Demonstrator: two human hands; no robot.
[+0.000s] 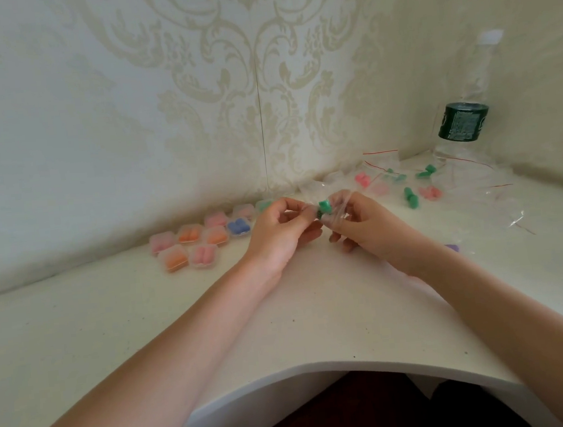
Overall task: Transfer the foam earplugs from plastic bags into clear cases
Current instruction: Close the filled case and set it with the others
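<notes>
White table (317, 313) set into a corner, patterned wallpaper (260, 77) behind. Both hands are raised just above the table, close together, fingers curled. Left hand (275, 234) and right hand (367, 225) each pinch a side of a small clear bag (336, 208) held between them. Green earplugs (324, 207) sit inside that bag, at the fingertips. To the left of the hands, a cluster of clear cases (203, 241) lies on the table, already filled: pink, orange and blue plugs visible inside; lids appear closed. To the right, toward the corner, loose bags (407, 180) with red seal strips lie in a heap, several holding green or pink plugs. A water bottle (463, 120) with a dark green label stands upright behind that heap, against the wall. A purple item (452, 248) shows just beside the right wrist; its nature cannot be determined.
</notes>
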